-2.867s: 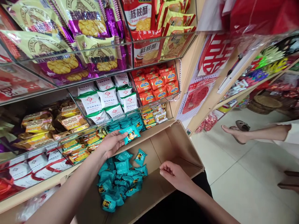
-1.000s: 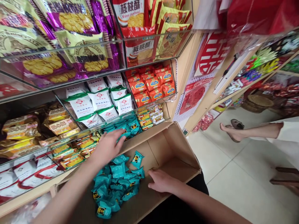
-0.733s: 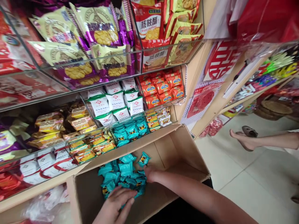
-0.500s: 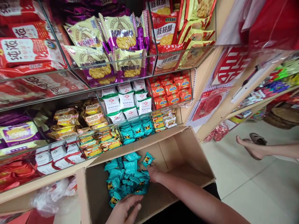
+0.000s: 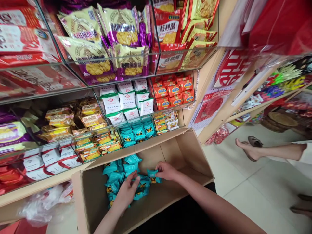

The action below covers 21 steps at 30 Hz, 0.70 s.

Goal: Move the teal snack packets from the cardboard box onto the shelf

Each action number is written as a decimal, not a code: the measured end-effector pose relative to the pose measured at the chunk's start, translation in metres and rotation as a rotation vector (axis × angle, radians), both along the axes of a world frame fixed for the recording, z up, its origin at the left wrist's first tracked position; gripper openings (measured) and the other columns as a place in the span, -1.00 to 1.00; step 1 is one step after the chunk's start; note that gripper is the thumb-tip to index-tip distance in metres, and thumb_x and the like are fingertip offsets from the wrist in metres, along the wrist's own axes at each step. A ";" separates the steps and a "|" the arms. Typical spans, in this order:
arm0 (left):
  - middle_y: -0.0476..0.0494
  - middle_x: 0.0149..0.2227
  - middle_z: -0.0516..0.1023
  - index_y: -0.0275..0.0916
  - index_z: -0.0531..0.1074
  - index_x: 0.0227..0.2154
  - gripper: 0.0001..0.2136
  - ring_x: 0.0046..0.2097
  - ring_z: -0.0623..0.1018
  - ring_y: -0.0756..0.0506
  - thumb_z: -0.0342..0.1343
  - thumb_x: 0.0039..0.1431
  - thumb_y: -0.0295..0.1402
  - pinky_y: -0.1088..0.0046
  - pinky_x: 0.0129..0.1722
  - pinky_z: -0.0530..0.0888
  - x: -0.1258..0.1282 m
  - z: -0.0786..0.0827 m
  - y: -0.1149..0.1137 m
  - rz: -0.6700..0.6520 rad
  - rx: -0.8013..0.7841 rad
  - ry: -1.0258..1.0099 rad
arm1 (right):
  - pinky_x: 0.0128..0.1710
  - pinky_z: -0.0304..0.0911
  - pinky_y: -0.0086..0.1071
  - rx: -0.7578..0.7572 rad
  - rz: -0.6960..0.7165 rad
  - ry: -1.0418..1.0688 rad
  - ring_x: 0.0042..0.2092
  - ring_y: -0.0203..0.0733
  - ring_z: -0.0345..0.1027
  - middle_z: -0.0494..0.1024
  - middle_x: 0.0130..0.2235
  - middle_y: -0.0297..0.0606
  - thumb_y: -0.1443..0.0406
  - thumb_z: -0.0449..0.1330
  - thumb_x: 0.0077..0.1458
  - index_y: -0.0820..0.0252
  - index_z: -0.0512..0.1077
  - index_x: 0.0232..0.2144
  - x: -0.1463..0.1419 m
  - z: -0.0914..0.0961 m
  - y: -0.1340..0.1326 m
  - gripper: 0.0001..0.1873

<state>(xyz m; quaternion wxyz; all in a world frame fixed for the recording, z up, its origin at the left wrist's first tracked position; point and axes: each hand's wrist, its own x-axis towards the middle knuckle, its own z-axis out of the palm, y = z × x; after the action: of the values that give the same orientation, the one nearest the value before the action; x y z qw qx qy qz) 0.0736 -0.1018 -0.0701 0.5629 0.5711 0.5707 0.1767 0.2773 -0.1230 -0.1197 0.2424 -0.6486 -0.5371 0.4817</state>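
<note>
An open cardboard box (image 5: 195,156) holds a heap of small teal snack packets (image 5: 114,177) with dark and yellow marks, piled in its left half. Pinched between the fingertips of my right hand (image 5: 168,171) is one teal packet (image 5: 153,176), raised at the right edge of the heap. Over the middle of the pile is my left hand (image 5: 127,191), its thumb and fingers a little apart, nothing seen in its grasp. Whether its fingertips touch the packets beneath cannot be made out.
Behind the box, shelf bins hold matching teal packets (image 5: 137,132), white packets (image 5: 127,100), orange-red packets (image 5: 173,92) and purple biscuit bags (image 5: 122,26). A plastic bag (image 5: 44,203) lies at lower left. Another person's leg (image 5: 275,151) shows on the tiled floor (image 5: 240,182) to the right.
My right hand has turned and now pinches a teal packet at the heap's right side. My left hand has moved up and inward over the pile. The view has shifted slightly right.
</note>
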 end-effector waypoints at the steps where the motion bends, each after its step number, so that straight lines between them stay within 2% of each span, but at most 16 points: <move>1: -0.24 -0.03 0.38 -0.23 0.30 -0.07 -0.47 -0.07 0.43 -0.13 0.04 -0.09 -0.04 0.41 -0.23 0.42 0.006 0.001 0.000 0.042 -0.057 -0.006 | -0.46 0.16 -0.53 -0.003 -0.003 0.052 -0.42 -0.35 0.28 0.40 -0.47 -0.38 0.34 0.16 -0.18 0.22 0.35 -0.40 0.001 0.008 -0.006 -0.82; 4: -0.14 -0.32 0.50 -0.23 0.39 -0.26 -0.57 -0.32 0.50 -0.07 0.00 -0.07 0.00 0.49 -0.46 0.40 0.028 0.007 -0.006 0.054 -0.185 -0.133 | -0.47 0.18 -0.54 -0.020 -0.074 0.334 -0.46 -0.40 0.25 0.36 -0.48 -0.41 0.25 0.14 -0.12 0.21 0.32 -0.39 -0.005 0.031 -0.023 -0.81; 6: -0.01 -0.53 0.44 -0.26 0.37 -0.45 -0.65 -0.47 0.45 0.00 0.05 -0.09 -0.03 0.53 -0.49 0.36 0.041 0.010 -0.012 0.091 -0.134 -0.253 | -0.49 0.18 -0.54 -0.046 -0.237 0.608 -0.49 -0.40 0.22 0.32 -0.50 -0.42 0.17 0.15 -0.13 0.21 0.29 -0.44 -0.015 0.043 -0.030 -0.77; 8: 0.06 -0.60 0.37 -0.25 0.30 -0.52 -0.69 -0.52 0.39 0.04 0.09 -0.11 -0.07 0.54 -0.49 0.34 0.050 0.012 -0.015 0.190 -0.033 -0.318 | -0.58 0.15 -0.54 -0.057 -0.417 0.781 -0.53 -0.40 0.16 0.25 -0.55 -0.44 0.06 0.15 -0.14 0.20 0.23 -0.52 -0.026 0.051 -0.033 -0.68; 11: 0.05 -0.56 0.35 -0.23 0.28 -0.51 -0.71 -0.50 0.36 0.03 0.08 -0.09 -0.08 0.53 -0.47 0.33 0.054 0.012 -0.016 0.297 0.155 -0.250 | -0.71 0.05 -0.57 0.013 -0.554 0.730 -0.58 -0.40 0.09 0.17 -0.60 -0.45 -0.05 0.07 -0.11 0.18 0.15 -0.58 -0.039 0.056 -0.032 -0.57; 13: 0.03 -0.56 0.34 -0.23 0.29 -0.53 -0.73 -0.48 0.35 0.01 0.04 -0.06 -0.09 0.53 -0.45 0.31 0.054 0.014 -0.014 0.266 0.293 -0.130 | -0.74 0.03 -0.57 0.079 -0.581 0.658 -0.58 -0.39 0.09 0.15 -0.60 -0.44 -0.07 0.03 -0.07 0.17 0.13 -0.58 -0.043 0.056 -0.030 -0.57; 16: -0.01 -0.56 0.37 -0.20 0.30 -0.55 -0.73 -0.45 0.38 -0.03 -0.06 0.03 -0.10 0.50 -0.42 0.29 0.052 0.021 -0.015 0.175 0.437 0.031 | -0.75 0.02 -0.56 0.125 -0.565 0.567 -0.60 -0.38 0.06 0.10 -0.61 -0.46 -0.06 -0.03 -0.01 0.15 0.10 -0.58 -0.043 0.054 -0.029 -0.58; 19: -0.05 -0.49 0.44 -0.18 0.34 -0.51 -0.72 -0.39 0.43 -0.06 -0.14 0.09 -0.12 0.48 -0.37 0.29 0.049 0.027 -0.016 0.149 0.489 0.109 | -0.73 -0.01 -0.54 0.146 -0.518 0.453 -0.62 -0.38 0.03 0.06 -0.63 -0.47 -0.04 -0.10 0.04 0.14 0.08 -0.58 -0.040 0.054 -0.028 -0.59; 21: -0.05 -0.48 0.44 -0.16 0.34 -0.49 -0.73 -0.38 0.43 -0.06 -0.15 0.10 -0.13 0.48 -0.35 0.30 0.048 0.031 -0.016 0.149 0.515 0.147 | -0.66 0.00 -0.51 0.229 -0.500 0.305 -0.60 -0.37 0.04 0.06 -0.64 -0.46 0.00 -0.12 0.07 0.15 0.06 -0.61 -0.038 0.055 -0.028 -0.60</move>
<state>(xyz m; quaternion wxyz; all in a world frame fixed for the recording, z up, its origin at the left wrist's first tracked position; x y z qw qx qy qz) 0.1214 -0.1181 -0.0395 0.3418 0.6631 0.5867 0.3152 0.2395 -0.1506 -0.0643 0.5026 -0.6494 -0.3692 0.4352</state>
